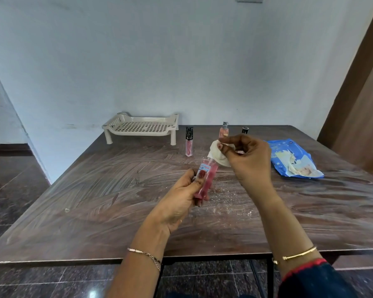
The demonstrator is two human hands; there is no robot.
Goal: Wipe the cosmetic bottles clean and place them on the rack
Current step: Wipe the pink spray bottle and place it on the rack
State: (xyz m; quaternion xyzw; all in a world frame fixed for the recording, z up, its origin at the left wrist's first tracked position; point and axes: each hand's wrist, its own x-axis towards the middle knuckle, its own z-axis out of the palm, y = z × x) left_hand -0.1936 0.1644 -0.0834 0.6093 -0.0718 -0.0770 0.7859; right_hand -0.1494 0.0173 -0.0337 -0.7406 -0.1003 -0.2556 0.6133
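Short of the rack (140, 127), left hand (181, 194) grips a pink bottle (211, 171), right hand (248, 160) pinches a wipe (219, 157) — nothing racked yet.

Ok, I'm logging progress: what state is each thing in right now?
pink bottle: tilted, gripped by left hand, top wrapped in wipe.
wipe: pinched by right hand.
rack: standing, no bottle on it.
lip gloss tube: upright on table.
spray bottle: upright on table.
black-capped bottle: mostly hidden.
wipes pack: lying open.

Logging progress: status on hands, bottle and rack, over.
Left hand grips pink bottle. Right hand holds wipe on its top. Rack holds no bottles; nothing blocks it.
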